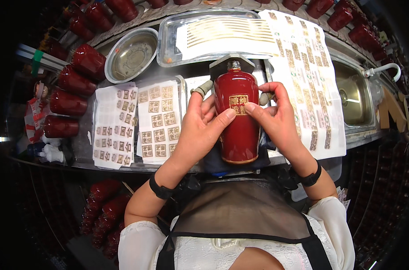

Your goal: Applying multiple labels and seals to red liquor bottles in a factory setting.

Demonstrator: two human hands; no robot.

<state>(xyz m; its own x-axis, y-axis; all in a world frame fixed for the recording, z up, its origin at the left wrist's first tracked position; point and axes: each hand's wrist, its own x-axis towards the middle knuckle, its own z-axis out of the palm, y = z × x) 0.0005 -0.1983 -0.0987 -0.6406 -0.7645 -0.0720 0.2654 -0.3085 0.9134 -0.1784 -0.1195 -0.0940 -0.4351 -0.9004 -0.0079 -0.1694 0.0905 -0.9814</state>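
A glossy dark red bottle (239, 140) lies in front of me, its clear neck (234, 65) pointing away. Near its middle sits a square gold decal (237, 101) with raised characters. My left hand (199, 127) is closed on the bottle's left side, its thumb pressing by the decal's lower left corner. From the other side my right hand (276, 125) grips the bottle too, thumb on the decal's right edge. Cloth-like covers wrap a fingertip on each hand. The bottle's neck end rests at a dark angular holder (219, 65), and dark cloth (211, 163) shows under its base.
Sheets of small gold decals (157, 105) lie on a tray at left, beside a metal bowl (131, 55). A steel tray (170, 33) with gold-striped sheets stands behind. Long decal sheets (319, 90) cover the right, next to a sink (355, 101). Red bottles (67, 101) line the left.
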